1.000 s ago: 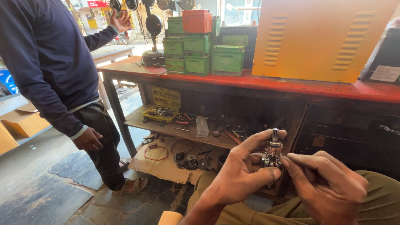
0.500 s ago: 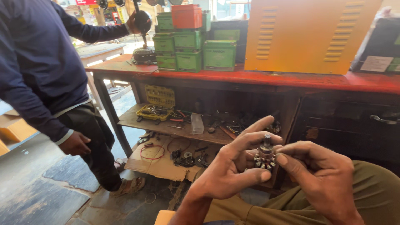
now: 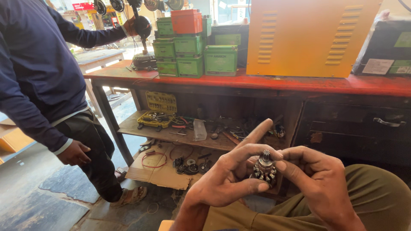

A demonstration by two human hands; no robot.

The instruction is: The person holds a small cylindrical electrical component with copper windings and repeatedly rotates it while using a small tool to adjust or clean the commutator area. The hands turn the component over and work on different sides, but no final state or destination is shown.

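Gear part [image 3: 265,167] between both hands, left hand [image 3: 222,182], right hand [image 3: 319,182]

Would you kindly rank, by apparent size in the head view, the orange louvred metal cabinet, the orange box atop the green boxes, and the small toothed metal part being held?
1. Orange louvred metal cabinet
2. Orange box
3. Small toothed metal part, smallest although nearest the camera

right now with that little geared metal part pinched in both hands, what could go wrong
The left hand and right hand hold the small metal part only at the fingertips, over the lap, so it might slip and fall toward the cluttered floor. Its toothed edges could nick a finger. The person standing close could bump an elbow.
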